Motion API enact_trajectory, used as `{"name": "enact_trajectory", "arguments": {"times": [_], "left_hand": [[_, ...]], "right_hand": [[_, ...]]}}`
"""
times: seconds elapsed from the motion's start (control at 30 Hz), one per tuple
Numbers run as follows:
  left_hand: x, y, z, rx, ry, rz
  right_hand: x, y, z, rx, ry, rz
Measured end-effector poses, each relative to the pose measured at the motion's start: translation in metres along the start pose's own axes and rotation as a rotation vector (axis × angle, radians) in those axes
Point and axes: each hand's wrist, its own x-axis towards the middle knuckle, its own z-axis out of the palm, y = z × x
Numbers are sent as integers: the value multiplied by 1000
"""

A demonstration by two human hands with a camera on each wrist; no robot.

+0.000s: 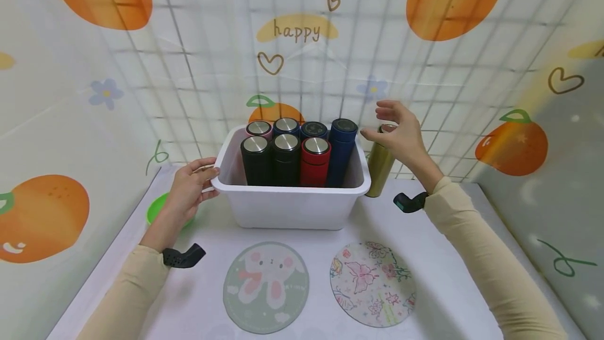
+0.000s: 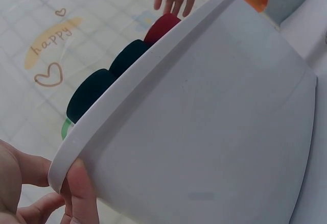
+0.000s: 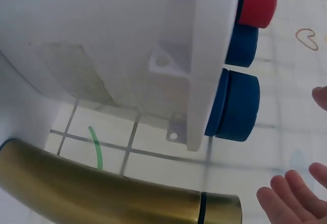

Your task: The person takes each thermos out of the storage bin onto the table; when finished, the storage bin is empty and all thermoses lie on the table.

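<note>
A white plastic bin (image 1: 292, 206) stands on the table with several thermos bottles upright inside. Two black thermoses (image 1: 271, 160) and a red thermos (image 1: 315, 161) form the front row; a tall blue thermos (image 1: 342, 153) is at the right end, with pink and blue ones behind. My left hand (image 1: 191, 185) holds the bin's left rim, its fingertips on both sides of the edge in the left wrist view. To the bin's right stands a gold thermos (image 3: 127, 193). Close by its cap, my right hand (image 1: 398, 133) has its fingers spread from the thumb and holds nothing.
In front of the bin lie two round mats, a green rabbit one (image 1: 266, 287) and a butterfly-patterned one (image 1: 373, 285). A green bowl (image 1: 158, 208) sits partly behind my left forearm. A printed curtain over a wire grid (image 1: 302, 83) rises behind the table.
</note>
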Motion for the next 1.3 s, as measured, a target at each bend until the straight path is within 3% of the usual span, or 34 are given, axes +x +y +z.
{"name": "enact_trajectory", "arguments": {"times": [0.63,1.3], "left_hand": [[0,0,0,22,7,14],[0,-2,0,37,13,12]], "right_hand": [[17,12,28,-99,-163,22],[26,15,45,-238,-237,31]]}}
